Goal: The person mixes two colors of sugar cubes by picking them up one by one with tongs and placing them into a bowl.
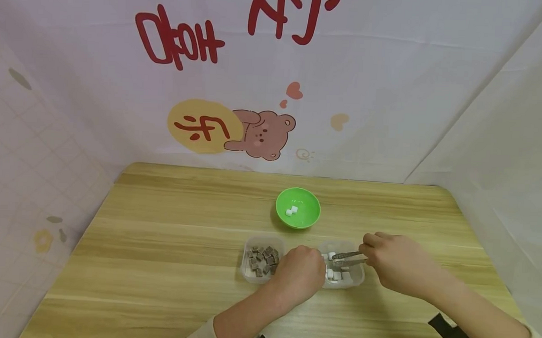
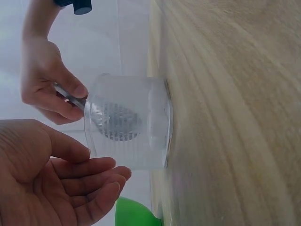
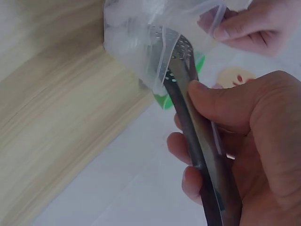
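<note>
My right hand (image 1: 396,262) grips metal tongs (image 3: 195,127) with perforated ends. The tong ends reach down inside a clear plastic container (image 2: 124,84) that holds several white cubes (image 1: 337,276). At the container's left rim, my left hand (image 1: 300,271) pinches the edge between thumb and forefinger, its other fingers loosely bent in the left wrist view. The hand covers the container's left side in the head view. Whether a cube sits between the tong ends, I cannot tell.
Left of my left hand stands a second clear container (image 1: 245,271) of brown cubes (image 1: 267,254), partly covered by the hand. A green bowl (image 1: 311,218) with two white cubes (image 1: 292,211) is farther back on the wooden table (image 1: 172,245). White printed cloth (image 1: 370,82) hangs behind and beside it.
</note>
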`<move>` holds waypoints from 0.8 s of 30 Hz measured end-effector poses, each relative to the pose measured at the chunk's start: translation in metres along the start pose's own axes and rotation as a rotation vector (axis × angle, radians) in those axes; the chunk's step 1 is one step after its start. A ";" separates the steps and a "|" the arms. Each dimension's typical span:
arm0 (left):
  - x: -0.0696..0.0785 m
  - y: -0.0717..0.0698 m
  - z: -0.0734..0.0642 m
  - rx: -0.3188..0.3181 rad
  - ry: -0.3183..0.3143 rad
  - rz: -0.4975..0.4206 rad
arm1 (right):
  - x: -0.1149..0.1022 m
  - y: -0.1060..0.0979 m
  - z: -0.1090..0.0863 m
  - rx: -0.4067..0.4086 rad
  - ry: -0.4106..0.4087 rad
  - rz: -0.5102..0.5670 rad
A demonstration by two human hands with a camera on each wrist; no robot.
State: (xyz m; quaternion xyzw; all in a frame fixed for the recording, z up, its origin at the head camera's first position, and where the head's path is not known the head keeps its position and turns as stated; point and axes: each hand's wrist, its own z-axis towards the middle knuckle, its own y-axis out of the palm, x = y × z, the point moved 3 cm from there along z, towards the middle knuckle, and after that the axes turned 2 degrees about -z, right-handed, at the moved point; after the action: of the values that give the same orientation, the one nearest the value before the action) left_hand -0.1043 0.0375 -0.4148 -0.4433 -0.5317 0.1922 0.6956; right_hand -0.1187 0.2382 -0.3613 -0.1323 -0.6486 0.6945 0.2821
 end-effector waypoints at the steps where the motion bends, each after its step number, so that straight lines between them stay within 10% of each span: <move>1: 0.000 0.000 0.000 0.001 0.005 0.009 | 0.001 0.000 -0.002 0.026 0.010 0.014; 24: 0.000 0.002 0.001 0.015 0.018 0.022 | 0.024 -0.005 0.009 0.347 0.201 0.243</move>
State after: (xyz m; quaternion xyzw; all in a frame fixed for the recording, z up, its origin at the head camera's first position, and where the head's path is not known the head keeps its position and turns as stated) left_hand -0.1052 0.0385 -0.4162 -0.4456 -0.5189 0.1998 0.7017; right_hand -0.1422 0.2445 -0.3513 -0.2277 -0.4672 0.8078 0.2781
